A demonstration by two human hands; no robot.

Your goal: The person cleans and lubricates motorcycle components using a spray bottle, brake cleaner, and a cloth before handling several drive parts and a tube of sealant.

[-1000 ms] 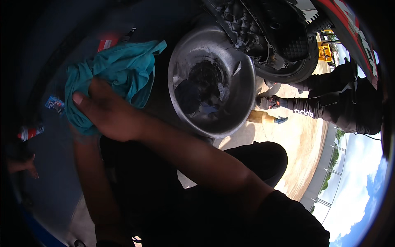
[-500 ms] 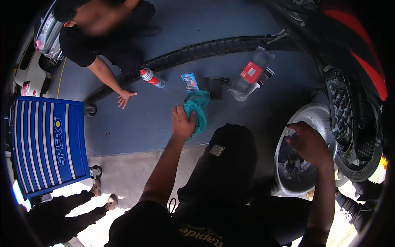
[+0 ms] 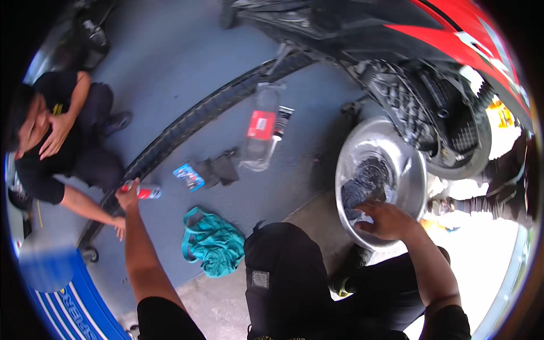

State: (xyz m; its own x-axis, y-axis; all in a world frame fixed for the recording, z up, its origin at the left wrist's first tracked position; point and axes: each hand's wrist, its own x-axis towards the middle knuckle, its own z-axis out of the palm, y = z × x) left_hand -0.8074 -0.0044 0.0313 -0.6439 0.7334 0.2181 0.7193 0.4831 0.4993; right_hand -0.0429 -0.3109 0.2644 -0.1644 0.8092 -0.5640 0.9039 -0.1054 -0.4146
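My left hand [image 3: 128, 195] is closed on a red-and-silver spray can [image 3: 147, 191] at the left, near a co-worker's hand. My right hand [image 3: 385, 218], fingers apart and loosely bent, is over the near side of a steel basin [image 3: 413, 178] holding dark, unclear material [image 3: 362, 184]. A crumpled teal cloth [image 3: 214, 242] lies on the floor between my hands. Above it are a blue packet [image 3: 189, 177] beside dark flat pieces [image 3: 222, 169], and a plastic-wrapped part [image 3: 258, 150] with a red label next to a black tube [image 3: 284, 122].
A crouching co-worker [image 3: 45, 173] is at the left, above a blue tool chest [image 3: 71, 306]. A long black rubber strip [image 3: 175, 127] crosses the floor. A red-and-black scooter [image 3: 453, 37] with exposed casing stands over the basin. Another person's dark-clothed legs [image 3: 498, 181] are at the right.
The teal cloth left my left hand and lies on the floor. That hand moved left and took hold of the spray can. My right hand is lower over the basin. The view has shifted.
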